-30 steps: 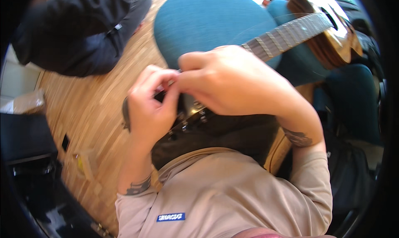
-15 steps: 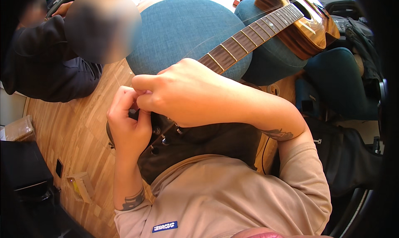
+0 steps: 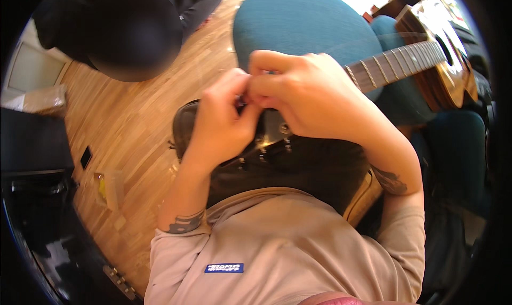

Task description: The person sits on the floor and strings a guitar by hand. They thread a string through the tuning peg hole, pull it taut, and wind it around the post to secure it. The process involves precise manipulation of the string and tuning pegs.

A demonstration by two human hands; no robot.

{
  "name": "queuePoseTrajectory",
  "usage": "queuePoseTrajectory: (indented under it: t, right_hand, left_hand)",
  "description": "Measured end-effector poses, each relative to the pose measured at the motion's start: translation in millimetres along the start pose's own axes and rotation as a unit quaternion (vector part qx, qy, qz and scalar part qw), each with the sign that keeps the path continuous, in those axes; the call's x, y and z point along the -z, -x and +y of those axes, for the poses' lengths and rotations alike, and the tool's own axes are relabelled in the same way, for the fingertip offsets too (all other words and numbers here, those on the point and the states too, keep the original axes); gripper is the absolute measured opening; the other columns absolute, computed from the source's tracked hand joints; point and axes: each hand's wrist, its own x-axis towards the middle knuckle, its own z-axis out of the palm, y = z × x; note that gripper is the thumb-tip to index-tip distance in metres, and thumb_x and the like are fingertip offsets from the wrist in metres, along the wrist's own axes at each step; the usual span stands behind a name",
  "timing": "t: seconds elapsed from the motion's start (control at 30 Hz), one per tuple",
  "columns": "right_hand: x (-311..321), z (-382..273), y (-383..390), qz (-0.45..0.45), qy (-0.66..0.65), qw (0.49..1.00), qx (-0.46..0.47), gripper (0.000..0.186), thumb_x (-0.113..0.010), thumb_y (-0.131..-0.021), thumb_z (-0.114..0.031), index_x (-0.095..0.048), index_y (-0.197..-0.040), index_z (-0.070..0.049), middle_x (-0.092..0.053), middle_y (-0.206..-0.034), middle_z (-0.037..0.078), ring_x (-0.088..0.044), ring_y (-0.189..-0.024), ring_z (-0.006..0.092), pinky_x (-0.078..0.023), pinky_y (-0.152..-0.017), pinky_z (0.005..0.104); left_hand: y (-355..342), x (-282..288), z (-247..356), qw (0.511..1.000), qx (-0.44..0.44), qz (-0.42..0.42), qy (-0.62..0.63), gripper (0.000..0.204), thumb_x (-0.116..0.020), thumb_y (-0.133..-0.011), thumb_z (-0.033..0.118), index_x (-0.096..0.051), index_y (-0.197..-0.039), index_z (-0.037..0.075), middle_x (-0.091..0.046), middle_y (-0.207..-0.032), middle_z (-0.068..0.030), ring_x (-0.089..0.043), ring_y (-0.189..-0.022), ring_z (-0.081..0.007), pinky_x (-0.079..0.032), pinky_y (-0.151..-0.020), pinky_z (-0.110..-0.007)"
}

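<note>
An acoustic guitar lies slantwise, its body at the far right and its neck running down to the left beneath my right hand. Both my hands meet over the headstock. My left hand is closed, thumb against curled fingers. Touching it, my right hand is closed in a pinch. What the fingers hold is hidden between them. Several metal tuning pegs stick out from the headstock's near side. Below, a dark soft case or bag lies across my lap.
A round blue stool stands beyond my hands under the neck. Another person in dark clothes is at the far left. A phone and an opened small box lie on the wooden floor. Black glossy equipment stands at left.
My view has shifted left and down, so hands and guitar sit further right in it. Both hands stay closed together at the headstock. The other person's head has lowered.
</note>
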Motion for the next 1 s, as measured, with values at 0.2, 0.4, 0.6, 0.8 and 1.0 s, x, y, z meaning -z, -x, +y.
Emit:
queuePoseTrajectory:
  t: [0.2, 0.4, 0.6, 0.8, 1.0]
  right_hand:
    - [0.8, -1.1, 0.7, -0.003, -0.056, 0.998, 0.000, 0.003, -0.074, -0.088, -0.003, -0.072, -0.089, -0.005, -0.066, -0.098, 0.008, -0.069, -0.080, 0.0367, -0.054, -0.069, 0.0442]
    - [10.2, 0.2, -9.6, -0.046, -0.100, 0.994, -0.013, 0.007, -0.076, -0.082, -0.002, -0.071, -0.086, -0.002, -0.066, -0.093, 0.012, -0.068, -0.083, 0.0385, -0.055, -0.073, 0.0451]
    - [16.8, 10.5, -11.1, -0.051, -0.141, 0.989, -0.003, 0.007, -0.076, -0.083, -0.003, -0.072, -0.087, 0.000, -0.066, -0.088, 0.016, -0.068, -0.085, 0.0397, -0.055, -0.075, 0.0463]
    - [25.7, 5.2, 1.7, -0.029, -0.110, 0.993, -0.045, 0.004, -0.075, -0.087, -0.001, -0.072, -0.090, 0.000, -0.065, -0.091, 0.016, -0.067, -0.084, 0.0398, -0.054, -0.075, 0.0452]
    - [15.0, 0.4, 11.1, 0.039, -0.038, 0.998, 0.009, 0.006, -0.071, -0.091, -0.001, -0.064, -0.091, -0.001, -0.062, -0.101, 0.010, -0.058, -0.067, 0.0231, -0.047, -0.062, 0.0336]
  left_hand:
    - [5.4, -4.4, 1.6, 1.000, 0.010, -0.009, 0.021, 0.014, -0.079, -0.089, 0.002, -0.069, -0.099, -0.003, -0.062, -0.083, -0.0123, -0.062, -0.072, -0.0242, -0.050, -0.068, -0.035]
    - [7.4, -5.0, -1.0, 1.000, 0.012, 0.005, 0.026, 0.015, -0.079, -0.089, 0.005, -0.072, -0.101, -0.001, -0.061, -0.081, -0.0104, -0.059, -0.072, -0.0235, -0.049, -0.067, -0.035]
    - [6.1, -6.2, -1.4, 1.000, -0.007, 0.019, 0.011, 0.016, -0.081, -0.088, 0.006, -0.074, -0.101, 0.000, -0.059, -0.080, -0.0086, -0.057, -0.070, -0.0217, -0.047, -0.064, -0.035]
    - [9.1, -2.2, 7.3, 1.000, -0.004, 0.000, 0.007, 0.018, -0.081, -0.090, -0.002, -0.077, -0.107, 0.002, -0.051, -0.083, 0.0030, -0.045, -0.077, -0.0089, -0.040, -0.070, -0.026]
    - [8.5, -3.8, 6.5, 1.000, -0.008, 0.018, 0.000, 0.018, -0.083, -0.089, 0.000, -0.078, -0.105, 0.004, -0.054, -0.084, 0.0018, -0.047, -0.074, -0.0096, -0.041, -0.068, -0.026]
